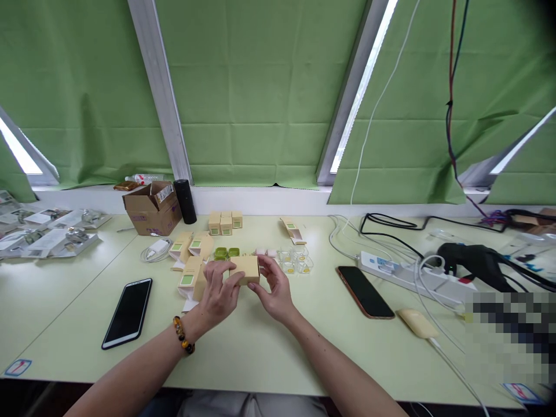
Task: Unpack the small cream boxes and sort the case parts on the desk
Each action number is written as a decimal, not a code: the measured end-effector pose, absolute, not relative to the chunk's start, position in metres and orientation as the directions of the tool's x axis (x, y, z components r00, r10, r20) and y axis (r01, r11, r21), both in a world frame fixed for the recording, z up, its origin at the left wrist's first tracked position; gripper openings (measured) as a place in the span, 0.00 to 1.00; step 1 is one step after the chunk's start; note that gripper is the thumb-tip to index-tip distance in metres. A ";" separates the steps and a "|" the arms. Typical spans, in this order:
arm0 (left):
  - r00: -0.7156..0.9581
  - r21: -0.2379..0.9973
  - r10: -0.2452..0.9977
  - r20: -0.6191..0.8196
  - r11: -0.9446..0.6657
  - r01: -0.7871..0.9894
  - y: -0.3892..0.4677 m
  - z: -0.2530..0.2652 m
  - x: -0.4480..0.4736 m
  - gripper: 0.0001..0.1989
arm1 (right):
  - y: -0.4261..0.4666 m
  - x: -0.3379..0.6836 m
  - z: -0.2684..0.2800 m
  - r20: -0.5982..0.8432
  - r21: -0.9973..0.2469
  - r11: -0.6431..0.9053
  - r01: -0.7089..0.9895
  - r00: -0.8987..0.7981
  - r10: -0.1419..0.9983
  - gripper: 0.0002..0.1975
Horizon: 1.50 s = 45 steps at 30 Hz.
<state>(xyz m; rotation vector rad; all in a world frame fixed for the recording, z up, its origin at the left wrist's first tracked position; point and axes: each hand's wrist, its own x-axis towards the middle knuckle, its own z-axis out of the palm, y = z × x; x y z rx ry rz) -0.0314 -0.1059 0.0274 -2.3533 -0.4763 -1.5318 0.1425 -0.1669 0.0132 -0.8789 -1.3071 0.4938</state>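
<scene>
Between both hands, above the table, is a small kraft-coloured paper box [245, 270]. My left hand [217, 289] is closed on its left side, fingers over the top. From the right, my right hand [277, 289] grips the box's other end between thumb and fingers. Several opened paper boxes [191, 267] with green labels lie just left of my left hand. Behind the held box are small green containers [227, 253]. Clear plastic cups [295, 260] with yellow spots stand beyond my right hand. What the held box contains is hidden.
Closed small boxes [226, 223] stand at the back, and one opened box [294, 230] lies right of them. Phones lie at left [127, 313] and right [365, 292]. A power strip [408, 278] with cables is at right; a cardboard carton [153, 208] stands back left.
</scene>
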 end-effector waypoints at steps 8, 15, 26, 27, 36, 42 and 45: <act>0.355 -0.042 0.164 0.920 -0.861 0.507 -0.105 0.027 -0.030 0.23 | -0.169 0.144 0.015 0.666 -0.746 0.635 0.200 0.199 0.719 0.24; 0.351 -0.008 0.197 0.915 -0.862 0.506 -0.103 0.025 -0.031 0.24 | -0.169 0.144 0.015 0.668 -0.744 0.628 0.228 0.221 0.711 0.23; 0.443 0.058 0.303 0.844 -0.872 0.486 -0.104 0.026 -0.033 0.26 | -0.170 0.146 0.017 0.639 -0.763 0.589 0.267 0.168 0.751 0.20; 0.446 0.061 0.305 0.841 -0.873 0.484 -0.104 0.026 -0.033 0.26 | -0.170 0.146 0.017 0.635 -0.764 0.582 0.279 0.170 0.753 0.20; 0.518 0.000 0.297 0.802 -0.867 0.498 -0.106 0.027 -0.033 0.26 | -0.172 0.147 0.017 0.694 -0.641 0.553 0.533 0.095 0.713 0.27; 0.565 -0.067 0.291 0.772 -0.847 0.528 -0.105 0.028 -0.033 0.24 | -0.173 0.150 0.019 0.636 -0.633 0.507 0.585 0.018 0.772 0.34; 0.603 -0.090 0.294 0.742 -0.847 0.524 -0.104 0.027 -0.033 0.23 | -0.174 0.149 0.020 0.595 -0.658 0.470 0.588 0.024 0.804 0.36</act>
